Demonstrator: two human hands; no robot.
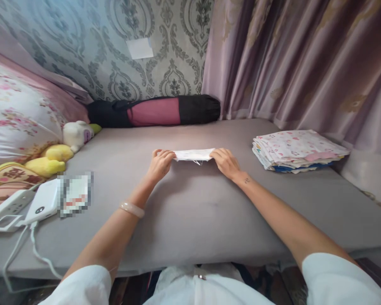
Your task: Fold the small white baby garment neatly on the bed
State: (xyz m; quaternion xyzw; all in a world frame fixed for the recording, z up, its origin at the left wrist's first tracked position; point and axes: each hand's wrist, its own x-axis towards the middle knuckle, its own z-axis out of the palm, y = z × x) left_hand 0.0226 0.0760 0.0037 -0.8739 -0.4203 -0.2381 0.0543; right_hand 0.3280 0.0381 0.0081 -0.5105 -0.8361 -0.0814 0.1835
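Above bed [190,220], white cloth [194,155] pinched at opposite ends by left hand [161,164] and right hand [226,162], stretched between. Narrow fold seemingly done; cloth not yet released. Fabric pile [300,147] already stacked at right, untouched.

The characters on the yellow-edged plush [16,176] are too unclear to read.

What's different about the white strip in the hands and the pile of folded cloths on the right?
The white strip is stretched between the left hand and right hand, but the pile of folded cloths lies untouched on the grey sheet. The strip is thin and narrow; the pile is wider, with many layers. The strip looks mostly white, while the pile's top has pinkish patterns. Both look like fabric.
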